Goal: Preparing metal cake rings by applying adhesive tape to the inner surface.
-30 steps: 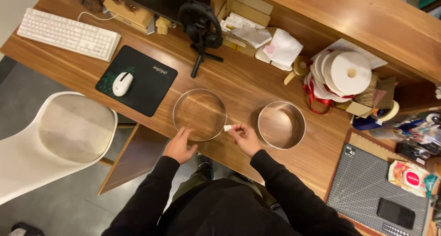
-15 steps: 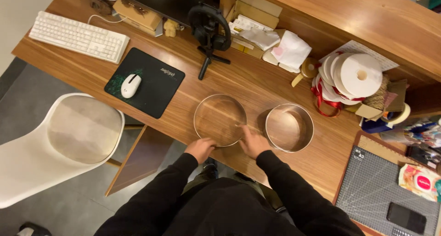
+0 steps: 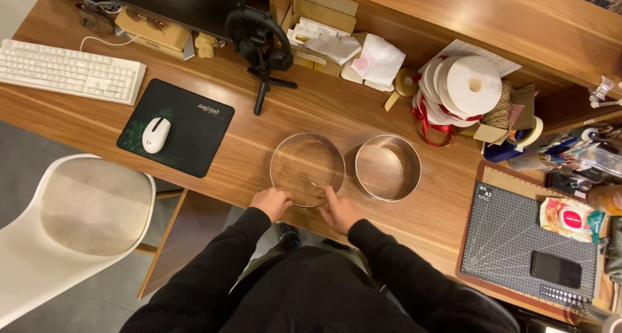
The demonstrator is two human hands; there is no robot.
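A shallow round lid with a clear top and metal rim point(image 3: 307, 169) lies flat on the wooden desk point(image 3: 246, 151). My left hand point(image 3: 272, 202) grips its near left rim with curled fingers. My right hand point(image 3: 337, 210) holds the near right rim, with one finger reaching over the edge onto the clear top. Just to the right of the lid, and nearly touching it, stands a round metal tin point(image 3: 387, 167), open and empty. Both my sleeves are black.
A white mouse point(image 3: 156, 135) sits on a black mouse pad point(image 3: 188, 129), with a white keyboard point(image 3: 68, 70) at far left. Behind are a black headset on a stand point(image 3: 260, 41), ribbon spools point(image 3: 463, 87) and boxes. A cutting mat with a phone point(image 3: 528, 242) lies right; a white chair point(image 3: 78, 210) stands left.
Both hands have closed in on the lid's near rim. The small white thing that my right hand held a second ago no longer shows. The view has shifted slightly.
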